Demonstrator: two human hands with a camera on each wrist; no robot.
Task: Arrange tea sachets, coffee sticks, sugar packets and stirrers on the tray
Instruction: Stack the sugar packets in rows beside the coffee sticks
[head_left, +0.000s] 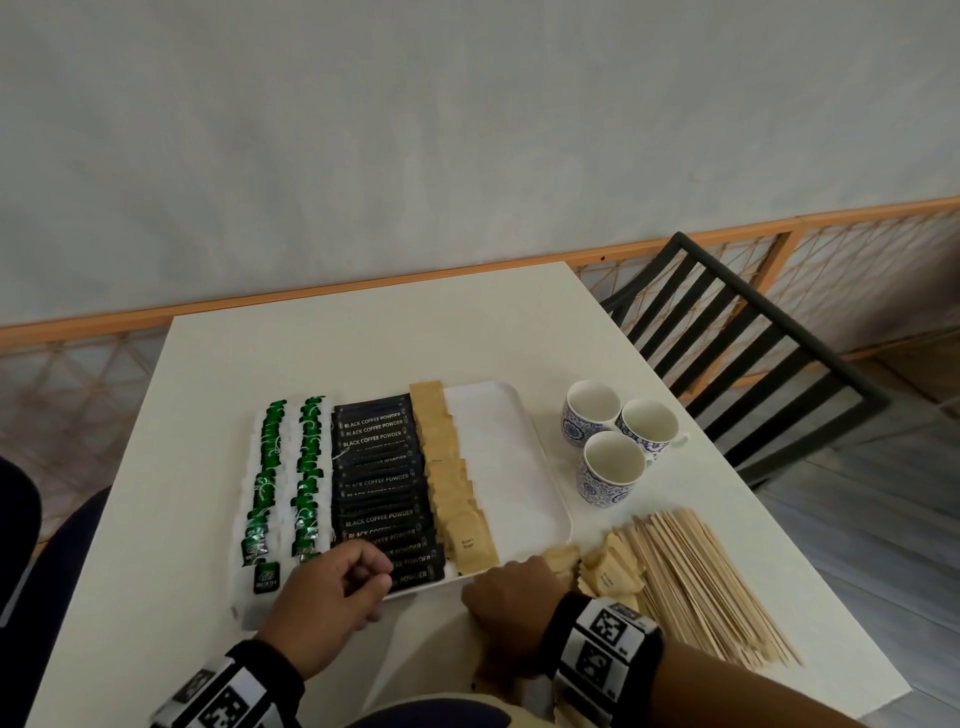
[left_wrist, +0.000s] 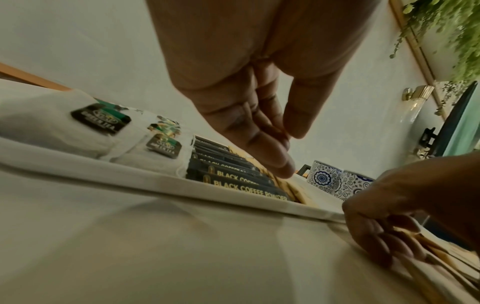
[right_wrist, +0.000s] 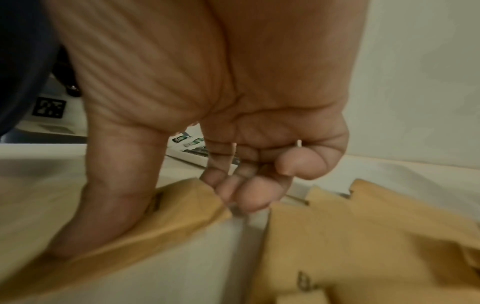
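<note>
- the white tray (head_left: 540, 467) sits mid-table: tea sachets (head_left: 291, 467) at its left, coffee sticks (head_left: 382, 478) next, then a row of sugar packets (head_left: 452, 478); its right part is bare.
- left hand (head_left: 332, 587) hovers over the tray's near edge, fingers loosely curled, holding nothing.
- right hand (head_left: 511, 597) reaches down onto a loose sugar packet (right_wrist: 179, 209) by the near right corner, thumb pressing it; whether it grips, i cannot tell.
- stirrers (head_left: 701, 582) lie in a pile on the table at the right, near the cups (head_left: 613, 441).

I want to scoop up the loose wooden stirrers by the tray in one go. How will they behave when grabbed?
The wooden stirrers look thin, flat and light, so probably stiff individually yet easy to snap. Flat strips are unlikely to roll, but the fanned pile will likely slide and splay on the smooth table. The right hand beside them may need squaring first.
</note>
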